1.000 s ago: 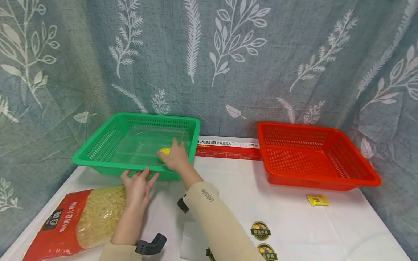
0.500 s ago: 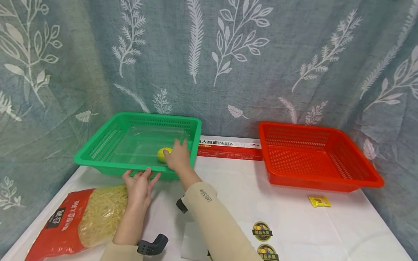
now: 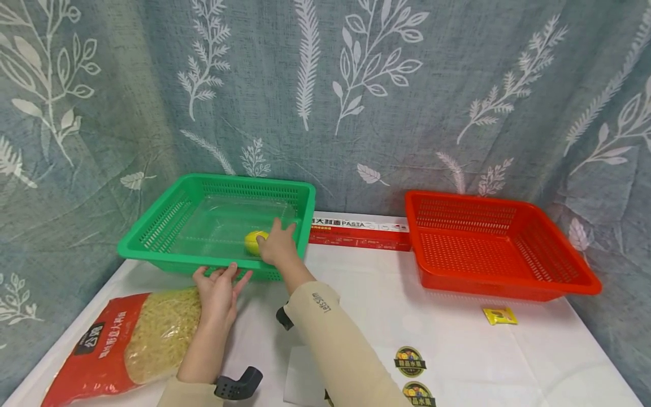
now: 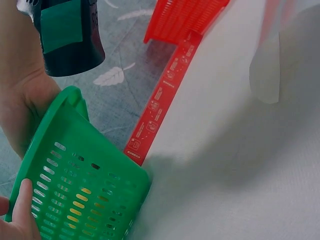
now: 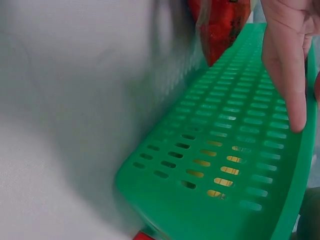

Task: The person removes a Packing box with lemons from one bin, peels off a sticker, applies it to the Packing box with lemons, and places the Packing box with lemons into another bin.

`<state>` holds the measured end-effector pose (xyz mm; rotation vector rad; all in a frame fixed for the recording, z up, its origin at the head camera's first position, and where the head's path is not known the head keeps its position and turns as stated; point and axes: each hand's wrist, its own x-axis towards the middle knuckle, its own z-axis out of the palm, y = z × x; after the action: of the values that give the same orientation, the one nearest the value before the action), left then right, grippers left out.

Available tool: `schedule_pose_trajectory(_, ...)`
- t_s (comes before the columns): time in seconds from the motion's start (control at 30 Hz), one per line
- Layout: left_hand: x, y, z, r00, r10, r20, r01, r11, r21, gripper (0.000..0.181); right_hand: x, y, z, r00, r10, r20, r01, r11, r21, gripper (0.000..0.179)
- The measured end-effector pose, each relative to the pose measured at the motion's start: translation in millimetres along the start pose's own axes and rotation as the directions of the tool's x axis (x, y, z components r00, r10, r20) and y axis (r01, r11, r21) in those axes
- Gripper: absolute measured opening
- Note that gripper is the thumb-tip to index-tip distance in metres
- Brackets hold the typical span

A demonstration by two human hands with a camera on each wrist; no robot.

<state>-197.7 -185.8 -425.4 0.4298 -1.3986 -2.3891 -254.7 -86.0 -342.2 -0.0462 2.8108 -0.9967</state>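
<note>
A green plastic basket (image 3: 147, 255) stands at the back left, with a clear plastic container (image 3: 203, 229) inside it. A round yellow thing that looks like a lemon (image 3: 252, 243) lies near the basket's front right corner, and yellow shows through the wall slots in both wrist views. My right hand (image 3: 280, 246) reaches over the front rim, thumb at the yellow thing's right side and fingers spread apart. My left hand (image 3: 217, 291) holds the front rim, one finger (image 5: 296, 107) along the outer wall.
A bag of pasta (image 3: 160, 333) lies at front left, partly behind the left forearm. A red basket (image 3: 495, 288) stands at the back right, with a small yellow packet (image 3: 500, 315) before it. A red-and-white pasta box (image 3: 356, 237) lies between the baskets. Round stickers (image 3: 409, 362) lie in front.
The right hand has shifted slightly right off the yellow thing, so more of it shows. The left hand has stayed at the rim. The whole head view has drifted slightly.
</note>
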Motion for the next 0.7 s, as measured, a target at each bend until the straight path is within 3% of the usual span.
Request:
schedule_pose_trajectory(0.2,10.0,-9.5,-7.8,1.000,-0.003,-0.001,0.003,1.000,-0.025,0.059,0.2,1,-3,1.000,-0.015,0.026,0.013,0.997,0.077,0.061)
schedule_pose_trajectory(0.5,-23.7,18.9,14.1,1.000,-0.005,-0.028,0.005,1.000,0.005,0.056,-1.4,4,-2,0.998,-0.052,0.046,0.045,0.988,0.146,0.056)
schedule_pose_trajectory(0.7,-36.8,34.7,27.5,0.998,-0.042,-0.049,0.045,0.998,0.051,0.055,-3.1,3,-4,0.998,-0.057,0.033,0.050,0.983,0.177,0.052)
